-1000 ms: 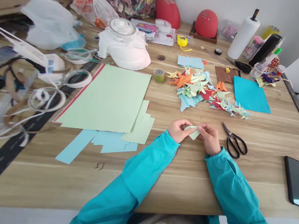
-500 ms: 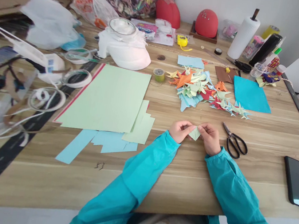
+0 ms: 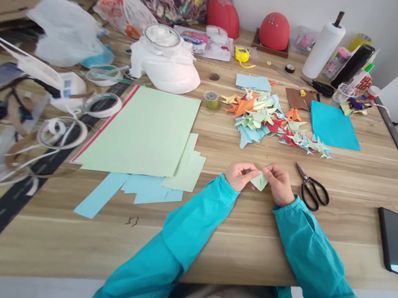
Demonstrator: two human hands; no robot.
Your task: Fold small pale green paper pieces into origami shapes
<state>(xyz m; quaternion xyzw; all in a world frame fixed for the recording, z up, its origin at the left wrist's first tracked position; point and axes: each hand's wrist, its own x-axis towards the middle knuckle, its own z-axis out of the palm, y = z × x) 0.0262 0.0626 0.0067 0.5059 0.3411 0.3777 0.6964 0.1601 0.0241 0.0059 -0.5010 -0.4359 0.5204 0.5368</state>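
Note:
Between my two hands is a small piece of folded pale green paper, its lower corner pointing toward me. My left hand pinches its left side with thumb and fingers. On the other side my right hand is closed on the paper's upper right edge, thumb on top. The fingertips beneath the paper are mostly hidden. Black-handled scissors lie just right of my right hand. Beyond both hands is a heap of folded paper cranes in green, blue, orange and red.
Large green paper sheets lie at left, with light blue paper pieces under them. A thread spool and turquoise paper sit farther back. A phone rests at right. Tape rolls and straps clutter the far left.
The small green paper has tilted slightly and shows a little more of its lower part. My right fingers have shifted slightly toward the left along its top.

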